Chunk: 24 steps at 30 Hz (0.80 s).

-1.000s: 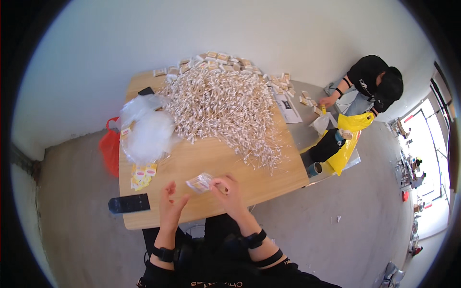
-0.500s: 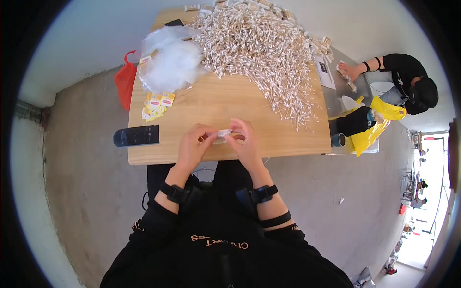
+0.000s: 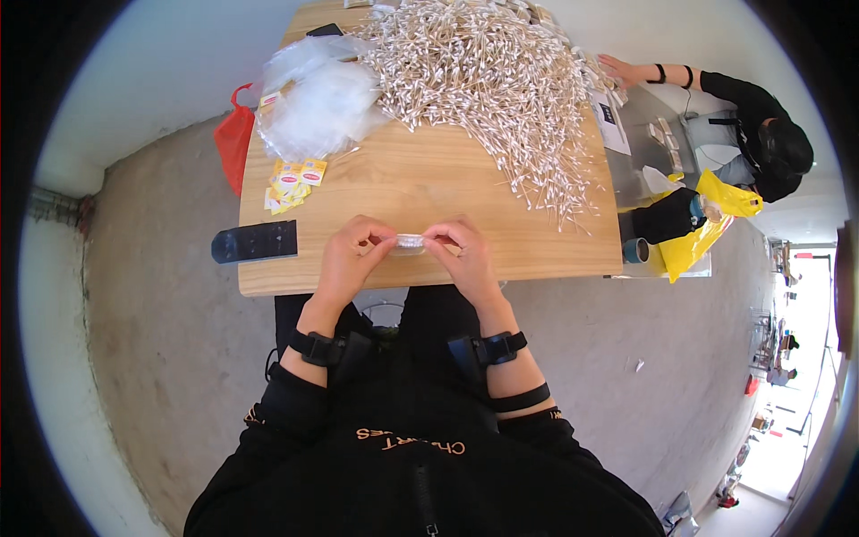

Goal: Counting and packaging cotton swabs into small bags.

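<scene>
Close to the table's near edge, a small clear plastic bag [image 3: 410, 242] is stretched between my two hands. Whitish contents show in it, too small to make out. My left hand [image 3: 353, 255] pinches one end between thumb and fingertips; my right hand [image 3: 465, 255] pinches the other end the same way. Farther back lies a large heap of cotton swabs [image 3: 474, 76], with loose ones straying down its right side. A pile of empty clear plastic bags [image 3: 322, 107] rests to the left of the heap. Below that pile are several yellow-and-white paper labels [image 3: 291, 182].
The wooden table [image 3: 385, 192] has a black strip [image 3: 255, 242] jutting over its left edge. A red bag [image 3: 234, 139] hangs at the left. On the right, a co-worker [image 3: 761, 139] sits by a metal table holding a cup [image 3: 635, 251] and a yellow bag [image 3: 689, 242].
My hands have drawn slightly apart and level, with the bag still between them. The co-worker's hand has moved from the metal table to the packs beside the heap.
</scene>
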{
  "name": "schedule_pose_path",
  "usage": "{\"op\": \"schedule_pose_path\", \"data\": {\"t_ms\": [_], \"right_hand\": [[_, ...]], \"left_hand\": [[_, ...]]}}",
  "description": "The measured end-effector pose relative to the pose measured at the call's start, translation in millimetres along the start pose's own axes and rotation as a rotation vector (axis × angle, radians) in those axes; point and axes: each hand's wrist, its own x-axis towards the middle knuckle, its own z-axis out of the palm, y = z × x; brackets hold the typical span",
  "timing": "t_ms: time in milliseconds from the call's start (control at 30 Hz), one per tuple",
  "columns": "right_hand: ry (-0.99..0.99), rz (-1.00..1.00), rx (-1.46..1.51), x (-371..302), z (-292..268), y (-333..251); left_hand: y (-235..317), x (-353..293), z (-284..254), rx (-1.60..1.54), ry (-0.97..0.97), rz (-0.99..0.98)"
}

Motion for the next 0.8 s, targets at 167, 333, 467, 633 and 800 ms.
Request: {"op": "schedule_pose_path", "data": {"t_ms": [167, 333, 467, 633, 800], "right_hand": [[-0.060, -0.027, -0.103, 6.4, -8.3, -0.1], [-0.083, -0.082, -0.223, 4.3, 2.5, -3.5], [-0.104, -0.118, -0.174, 7.0, 7.3, -7.1], [-0.096, -0.151, -0.186, 9.3, -2.4, -11.0], [-0.047, -0.129, -0.236, 6.6, -10.8, -10.3]], "left_hand": [[7.3, 5.1, -3.0, 0.025, -0.037, 0.023], [-2.5, 8.6, 3.7, 0.128, -0.042, 0.206], [9.8, 9.2, 4.7, 0.160, -0.049, 0.189], [14.6, 13.1, 3.3, 0.223, -0.067, 0.199], [22.0, 15.7, -3.2, 0.300, -0.089, 0.129]]}}
